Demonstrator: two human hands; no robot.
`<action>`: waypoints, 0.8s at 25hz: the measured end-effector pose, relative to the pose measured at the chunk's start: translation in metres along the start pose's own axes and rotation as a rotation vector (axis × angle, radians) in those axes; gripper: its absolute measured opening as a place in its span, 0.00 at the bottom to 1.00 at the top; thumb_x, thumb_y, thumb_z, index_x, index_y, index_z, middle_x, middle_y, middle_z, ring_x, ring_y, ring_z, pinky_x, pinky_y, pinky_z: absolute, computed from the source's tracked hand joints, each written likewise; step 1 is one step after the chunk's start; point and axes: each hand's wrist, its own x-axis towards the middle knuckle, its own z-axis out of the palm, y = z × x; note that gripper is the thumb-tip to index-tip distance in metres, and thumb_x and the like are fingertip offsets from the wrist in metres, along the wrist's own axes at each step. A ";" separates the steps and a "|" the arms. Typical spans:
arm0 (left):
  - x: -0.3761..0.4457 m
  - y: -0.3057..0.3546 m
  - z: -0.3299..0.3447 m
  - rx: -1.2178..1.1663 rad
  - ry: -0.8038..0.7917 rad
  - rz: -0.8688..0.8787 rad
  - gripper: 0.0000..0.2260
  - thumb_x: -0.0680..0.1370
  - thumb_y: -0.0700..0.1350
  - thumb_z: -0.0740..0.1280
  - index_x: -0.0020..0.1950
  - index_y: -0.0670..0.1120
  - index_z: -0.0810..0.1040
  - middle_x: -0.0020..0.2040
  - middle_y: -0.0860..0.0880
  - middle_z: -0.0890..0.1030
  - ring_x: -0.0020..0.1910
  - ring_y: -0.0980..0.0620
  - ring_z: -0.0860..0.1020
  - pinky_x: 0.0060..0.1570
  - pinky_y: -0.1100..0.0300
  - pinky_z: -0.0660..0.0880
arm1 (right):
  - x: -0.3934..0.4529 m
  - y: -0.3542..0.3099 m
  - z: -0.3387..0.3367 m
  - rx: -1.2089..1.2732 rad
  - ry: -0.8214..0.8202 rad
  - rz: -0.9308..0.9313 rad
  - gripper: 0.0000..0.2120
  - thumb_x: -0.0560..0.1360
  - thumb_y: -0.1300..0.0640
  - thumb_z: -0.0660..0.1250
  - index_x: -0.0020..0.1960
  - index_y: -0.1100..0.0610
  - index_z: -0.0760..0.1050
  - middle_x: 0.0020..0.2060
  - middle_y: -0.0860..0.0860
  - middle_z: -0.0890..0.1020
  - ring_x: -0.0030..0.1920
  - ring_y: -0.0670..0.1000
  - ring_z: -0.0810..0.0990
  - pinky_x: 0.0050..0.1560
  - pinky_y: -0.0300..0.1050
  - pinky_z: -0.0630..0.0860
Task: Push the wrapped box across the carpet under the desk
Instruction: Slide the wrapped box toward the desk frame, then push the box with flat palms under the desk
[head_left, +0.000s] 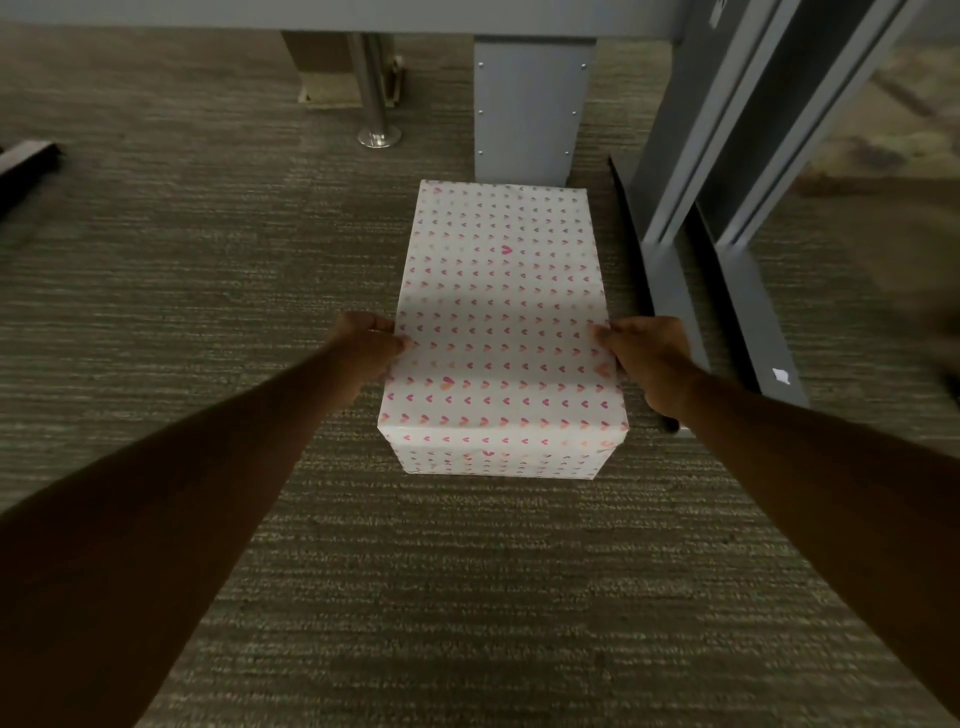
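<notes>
A: Wrapped box (501, 332), white paper with small pink hearts, is seen lying flat on the carpet (208, 291) at the centre of the view, its long axis pointing to twelve o'clock.

B: And it is clamped from both sides. The left hand (366, 356) is pressed against the nine o'clock flank, the right hand (647, 364) against the three o'clock flank, thumbs laid over the top edges. The hands are kept well apart, with the box between them.

A: The far end is found right up against a grey desk leg panel (527, 109) at twelve o'clock; whether contact is made cannot be told from here.

B: The desk's underside edge (363, 13) is seen along the top, so the far end is judged to be already beneath it. The near end, at six o'clock, is judged to lie out on open carpet.

A: So the push is judged well under way, though not finished. The grey panel appears to block the straight line, so a sideways nudge toward ten o'clock, where a chrome post (376, 104) stands, may be called for.

B: Grey partition frames (727, 208) are noted close at two o'clock; little room is left there.
</notes>
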 end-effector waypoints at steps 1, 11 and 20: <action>-0.001 0.001 0.000 0.008 0.003 0.001 0.04 0.77 0.39 0.68 0.51 0.42 0.79 0.52 0.43 0.82 0.47 0.47 0.80 0.38 0.57 0.78 | -0.001 -0.001 0.000 -0.010 -0.001 0.002 0.14 0.74 0.52 0.74 0.55 0.60 0.81 0.52 0.57 0.85 0.43 0.51 0.86 0.46 0.47 0.83; -0.027 0.022 0.011 0.819 0.254 0.538 0.42 0.70 0.65 0.67 0.78 0.50 0.54 0.74 0.37 0.62 0.73 0.35 0.61 0.67 0.39 0.66 | -0.017 -0.022 -0.003 -0.821 0.130 -0.583 0.41 0.73 0.34 0.65 0.76 0.57 0.61 0.74 0.61 0.69 0.73 0.63 0.67 0.71 0.63 0.68; -0.037 0.062 0.020 0.974 0.300 0.745 0.47 0.69 0.70 0.62 0.79 0.52 0.44 0.81 0.39 0.46 0.79 0.37 0.46 0.74 0.42 0.44 | -0.018 -0.063 0.002 -1.086 0.139 -0.752 0.54 0.69 0.24 0.52 0.81 0.57 0.40 0.82 0.60 0.44 0.81 0.61 0.42 0.79 0.62 0.41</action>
